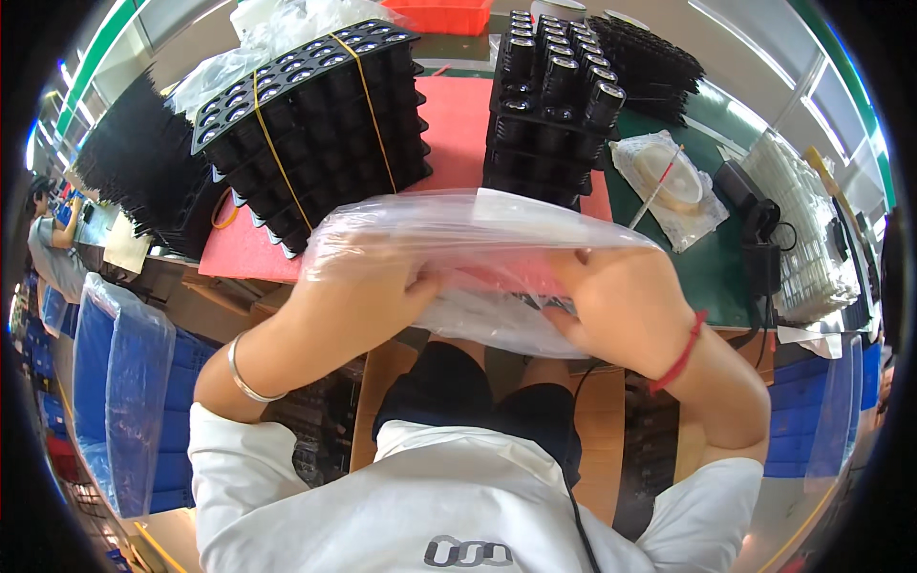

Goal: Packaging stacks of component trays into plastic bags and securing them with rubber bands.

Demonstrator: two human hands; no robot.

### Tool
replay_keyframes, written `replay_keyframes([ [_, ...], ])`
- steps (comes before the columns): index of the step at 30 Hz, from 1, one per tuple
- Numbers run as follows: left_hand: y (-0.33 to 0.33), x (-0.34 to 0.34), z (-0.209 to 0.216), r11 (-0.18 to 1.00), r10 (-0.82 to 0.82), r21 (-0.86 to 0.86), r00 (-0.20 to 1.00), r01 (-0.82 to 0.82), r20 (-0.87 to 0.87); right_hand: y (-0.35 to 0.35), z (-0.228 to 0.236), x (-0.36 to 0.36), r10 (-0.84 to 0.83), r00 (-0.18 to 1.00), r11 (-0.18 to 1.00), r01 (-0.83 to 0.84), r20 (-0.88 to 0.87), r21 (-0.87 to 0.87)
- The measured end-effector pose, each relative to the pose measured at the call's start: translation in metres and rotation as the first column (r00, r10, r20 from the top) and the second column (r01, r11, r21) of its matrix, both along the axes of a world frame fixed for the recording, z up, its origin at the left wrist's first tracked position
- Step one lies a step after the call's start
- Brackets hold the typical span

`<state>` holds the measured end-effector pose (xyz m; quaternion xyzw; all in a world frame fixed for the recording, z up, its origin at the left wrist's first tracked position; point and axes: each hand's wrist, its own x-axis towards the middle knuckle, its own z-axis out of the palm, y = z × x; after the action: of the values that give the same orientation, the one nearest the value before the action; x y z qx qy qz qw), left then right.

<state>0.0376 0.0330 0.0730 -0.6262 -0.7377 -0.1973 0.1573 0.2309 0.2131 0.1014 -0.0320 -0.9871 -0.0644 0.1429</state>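
A clear plastic bag (497, 224) stretches between my two hands above the near edge of the red mat (458, 115). My left hand (368, 286) grips the bag's left side, its fingers partly covered by the film. On the other side my right hand (621, 301) holds the bag with the thumb bent inward. Just beyond the bag stands a stack of black trays (325, 134) tied with yellow bands, round silvery ends showing in its top. To its right, another black tray stack (535, 153) carries several upright cylindrical cells (559, 74).
More black trays stand at the far left (134, 153) and far right (650, 62). A plastic-wrapped white ring (669, 181) with a thin stick across it lies on the green table (635, 129), beside a black adapter (759, 224). A red bin (449, 14) is at the back. Blue crates (181, 420) flank me.
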Motion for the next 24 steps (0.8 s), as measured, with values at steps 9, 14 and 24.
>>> replay_keyframes([
  [9,0.009,-0.006,0.013,0.983,-0.135,-0.105,0.979,0.151,0.152,0.013,0.038,-0.006,-0.152,0.896,0.987,0.163,0.418,0.009],
  [14,0.011,-0.011,0.016,0.966,-0.244,-0.045,0.958,0.253,0.148,0.040,0.027,-0.010,-0.022,0.966,0.997,0.039,0.256,-0.059],
  [24,0.020,0.006,0.041,0.964,-0.264,-0.009,0.964,0.264,0.036,0.044,0.023,-0.016,0.252,0.958,0.938,-0.277,-0.138,-0.209],
])
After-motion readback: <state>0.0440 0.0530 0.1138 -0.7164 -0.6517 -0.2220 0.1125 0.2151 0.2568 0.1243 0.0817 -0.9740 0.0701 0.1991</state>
